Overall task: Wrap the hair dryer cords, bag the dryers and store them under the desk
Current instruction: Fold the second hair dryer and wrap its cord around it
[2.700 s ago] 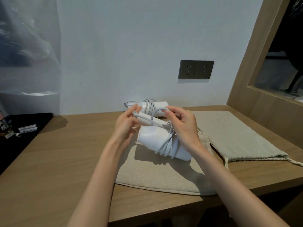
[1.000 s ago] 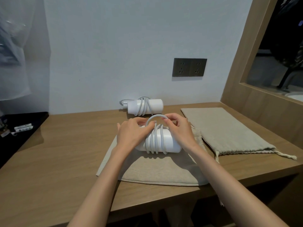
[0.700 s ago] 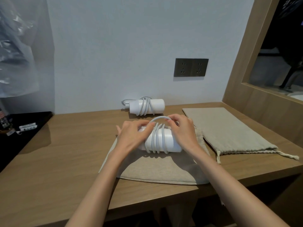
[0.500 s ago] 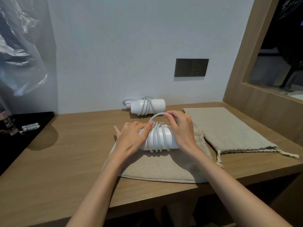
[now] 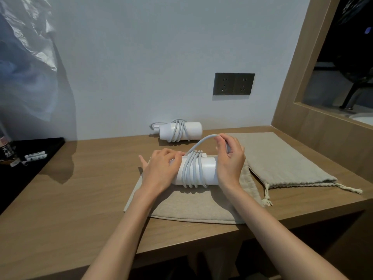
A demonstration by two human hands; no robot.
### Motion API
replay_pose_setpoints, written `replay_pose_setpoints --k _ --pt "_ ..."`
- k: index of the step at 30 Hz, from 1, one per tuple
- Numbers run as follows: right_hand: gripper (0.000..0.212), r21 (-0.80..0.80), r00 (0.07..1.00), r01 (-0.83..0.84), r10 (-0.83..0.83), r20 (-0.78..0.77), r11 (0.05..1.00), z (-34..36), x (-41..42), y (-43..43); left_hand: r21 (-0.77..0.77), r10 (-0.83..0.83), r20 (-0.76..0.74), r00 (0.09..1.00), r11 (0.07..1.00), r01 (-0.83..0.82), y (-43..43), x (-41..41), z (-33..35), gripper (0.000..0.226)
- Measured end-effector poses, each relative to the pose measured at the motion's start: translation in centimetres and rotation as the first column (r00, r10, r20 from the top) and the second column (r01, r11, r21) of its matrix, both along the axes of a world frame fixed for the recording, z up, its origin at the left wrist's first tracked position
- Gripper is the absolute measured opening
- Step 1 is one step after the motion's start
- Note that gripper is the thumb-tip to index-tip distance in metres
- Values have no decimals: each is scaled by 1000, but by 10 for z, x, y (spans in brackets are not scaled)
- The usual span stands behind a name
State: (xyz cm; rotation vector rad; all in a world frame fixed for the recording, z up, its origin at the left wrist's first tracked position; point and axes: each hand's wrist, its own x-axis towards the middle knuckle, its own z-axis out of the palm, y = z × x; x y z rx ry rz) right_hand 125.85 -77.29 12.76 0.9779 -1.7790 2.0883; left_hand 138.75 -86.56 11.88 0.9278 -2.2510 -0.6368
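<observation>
A white hair dryer (image 5: pixel 207 172) lies on its side on a beige cloth bag (image 5: pixel 187 209) at the desk's middle, with its grey cord (image 5: pixel 192 170) wound several times round the body. My left hand (image 5: pixel 161 170) presses on the dryer's left end. My right hand (image 5: pixel 230 158) is at the right end and pinches the cord's free loop, which arches up from the coils. A second white dryer (image 5: pixel 181 131), cord wrapped round it, lies by the wall. A second beige drawstring bag (image 5: pixel 282 160) lies flat to the right.
The wooden desk (image 5: pixel 70 199) ends in a front edge close to me, with dark open space below. A dark double wall socket (image 5: pixel 233 83) is above the desk. A black tray (image 5: pixel 26 158) with small white items sits at the left; a wooden panel rises at the right.
The dryer came down from mid-air onto the bag. My right hand has since lifted the free cord loop up and to the right; my left hand stays on the left end.
</observation>
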Motion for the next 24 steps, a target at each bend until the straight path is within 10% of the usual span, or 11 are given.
replay_pose_setpoints --k 12,24 --pt "19 488 995 -97 93 34 868 -3 -31 21 10 -85 -176 981 996 88 -10 4 -15 51" --pt "35 687 944 -283 322 74 670 7 -38 57 351 46 -318 947 933 73 11 12 -6 39"
